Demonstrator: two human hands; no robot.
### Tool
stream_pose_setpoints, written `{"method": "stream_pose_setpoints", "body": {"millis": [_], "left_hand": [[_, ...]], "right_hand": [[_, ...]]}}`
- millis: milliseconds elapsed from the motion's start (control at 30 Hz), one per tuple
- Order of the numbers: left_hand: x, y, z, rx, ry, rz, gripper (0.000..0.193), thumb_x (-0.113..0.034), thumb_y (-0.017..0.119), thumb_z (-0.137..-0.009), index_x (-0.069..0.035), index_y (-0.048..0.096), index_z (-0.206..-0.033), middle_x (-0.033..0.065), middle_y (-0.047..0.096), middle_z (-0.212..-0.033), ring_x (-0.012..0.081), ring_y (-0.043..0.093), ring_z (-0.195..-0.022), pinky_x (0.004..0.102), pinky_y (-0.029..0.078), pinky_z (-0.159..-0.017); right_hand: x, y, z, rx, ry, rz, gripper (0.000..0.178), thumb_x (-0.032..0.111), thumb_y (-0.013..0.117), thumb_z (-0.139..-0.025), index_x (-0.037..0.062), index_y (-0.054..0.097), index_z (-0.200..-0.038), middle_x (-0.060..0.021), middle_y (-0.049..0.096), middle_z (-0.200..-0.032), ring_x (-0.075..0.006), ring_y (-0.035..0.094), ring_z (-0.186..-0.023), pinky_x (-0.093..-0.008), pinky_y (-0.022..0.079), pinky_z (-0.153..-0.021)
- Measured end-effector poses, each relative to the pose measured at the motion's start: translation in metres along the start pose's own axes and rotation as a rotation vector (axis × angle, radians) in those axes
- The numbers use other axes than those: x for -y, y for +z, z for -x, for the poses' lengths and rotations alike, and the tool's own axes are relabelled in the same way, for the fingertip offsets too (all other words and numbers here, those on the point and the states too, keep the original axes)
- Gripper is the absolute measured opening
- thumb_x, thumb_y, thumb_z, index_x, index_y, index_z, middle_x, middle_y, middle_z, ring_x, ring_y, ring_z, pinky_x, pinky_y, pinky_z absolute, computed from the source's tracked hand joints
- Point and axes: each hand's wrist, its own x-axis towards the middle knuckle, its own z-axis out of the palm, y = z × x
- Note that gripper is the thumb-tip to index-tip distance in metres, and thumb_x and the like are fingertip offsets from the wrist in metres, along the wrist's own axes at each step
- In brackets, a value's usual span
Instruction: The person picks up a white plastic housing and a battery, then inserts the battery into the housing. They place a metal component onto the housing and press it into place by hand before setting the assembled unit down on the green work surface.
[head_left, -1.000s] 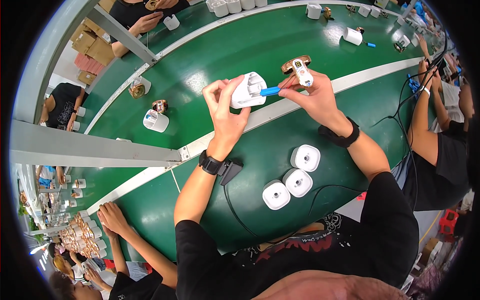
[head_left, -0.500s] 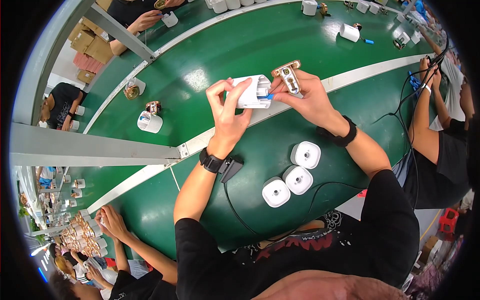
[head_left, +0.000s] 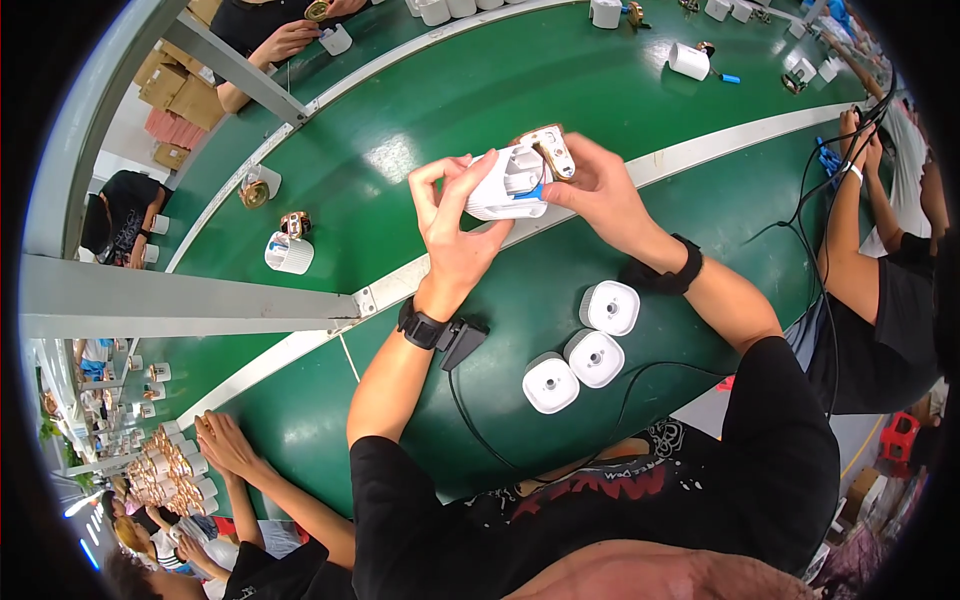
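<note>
My left hand (head_left: 452, 215) is closed around a white ribbed housing (head_left: 490, 195), held tilted with its open end toward the right. Inside that end, white inner walls show, and a blue cylinder (head_left: 530, 193), looking like a small battery, lies at its lower edge. My right hand (head_left: 605, 190) is closed on a gold-and-white part (head_left: 552, 152) with small holes in its face, right at the housing's mouth. The right thumb lies against the blue cylinder's end. A dark wire runs near the gold part. Three white rounded-square caps (head_left: 597, 360) lie on the green table below my hands.
A white rail (head_left: 690, 155) divides the table from a green belt (head_left: 400, 130) with similar white housings (head_left: 289, 252) on it. A grey metal post (head_left: 190, 290) juts in from the left. Black cables (head_left: 800, 225) hang at the right. Co-workers' hands (head_left: 228, 445) are on both sides.
My right hand has brought the gold-and-white part left and turned it against the housing's mouth. The housing has tipped, showing more of its inside. Items on the belt have shifted left.
</note>
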Motion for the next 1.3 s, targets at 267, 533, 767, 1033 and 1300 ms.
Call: {"method": "stream_pose_setpoints", "body": {"millis": [267, 533, 767, 1033, 1300], "left_hand": [[0.0, 0.007, 0.001, 0.0, -0.029, 0.001, 0.065, 0.004, 0.084, -0.056, -0.008, 0.069, -0.118, 0.0081, 0.048, -0.101, 0.025, 0.057, -0.099, 0.0396, 0.054, -0.093], [0.006, 0.011, 0.005, 0.046, -0.038, -0.086, 0.063, -0.002, 0.087, -0.059, -0.006, 0.064, -0.117, 0.0101, 0.049, -0.1, 0.0276, 0.057, -0.099, 0.0395, 0.053, -0.091], [0.065, 0.002, 0.014, 0.029, -0.323, -0.264, 0.063, -0.009, 0.085, -0.065, 0.001, 0.054, -0.118, 0.0161, 0.053, -0.108, 0.0331, 0.057, -0.101, 0.0411, 0.047, -0.095], [0.139, -0.063, 0.018, -0.104, -0.646, -0.467, 0.068, -0.007, 0.08, -0.07, 0.005, 0.045, -0.126, 0.0182, 0.054, -0.124, 0.0284, 0.058, -0.107, 0.0381, 0.045, -0.097], [0.085, -0.041, 0.01, -0.401, -0.341, -0.616, 0.073, 0.0, 0.068, -0.07, 0.004, 0.033, -0.134, 0.0217, 0.042, -0.128, 0.0394, 0.042, -0.12, 0.048, 0.033, -0.105]], "right_hand": [[-0.017, -0.009, 0.001, 0.186, 0.192, -0.233, 0.041, 0.025, 0.06, -0.098, -0.0016, 0.055, -0.129, -0.0107, 0.062, -0.122, -0.0202, 0.063, -0.107, -0.0392, 0.057, -0.09], [-0.018, -0.011, -0.002, 0.179, 0.176, -0.045, 0.036, 0.024, 0.06, -0.099, -0.0016, 0.06, -0.124, -0.0105, 0.064, -0.118, -0.0209, 0.064, -0.107, -0.0386, 0.056, -0.091], [-0.01, -0.043, -0.018, 0.394, 0.374, 0.381, 0.041, 0.027, 0.063, -0.096, -0.0008, 0.061, -0.126, -0.0081, 0.067, -0.114, -0.0175, 0.065, -0.103, -0.0328, 0.053, -0.088], [-0.03, -0.204, -0.052, -0.409, 0.261, 0.541, 0.048, 0.026, 0.066, -0.091, 0.0023, 0.057, -0.132, -0.01, 0.067, -0.112, -0.0182, 0.065, -0.097, -0.0331, 0.053, -0.084], [-0.055, -0.262, -0.056, -0.711, 0.0, 0.916, 0.059, 0.016, 0.07, -0.087, 0.0109, 0.046, -0.141, -0.0122, 0.046, -0.14, -0.0191, 0.064, -0.095, -0.0347, 0.055, -0.083]]}}
